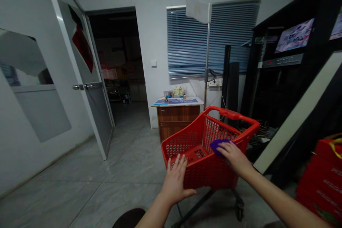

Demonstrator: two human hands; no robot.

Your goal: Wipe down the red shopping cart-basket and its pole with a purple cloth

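A red plastic shopping cart [192,171] stands in front of me, its basket turned sideways and its handle at the far right. My left hand [176,178] is spread against the basket's near rim, thumb stuck out, nothing in it. Over the near rim, farther right, my right hand [232,155] presses a purple cloth [217,146] onto the cart. Part of the cloth is hidden under the fingers. The inside of the basket shows its slatted red floor, and dark legs and a caster are visible below.
Behind the cart stands a brown wooden cabinet [177,114] with small items on top. A metal pole [207,53] rises beside it. At right are a black rack [283,57] with screens, a leaning pale panel [299,117] and red boxes [319,181]. A door [91,96] stands ajar at left.
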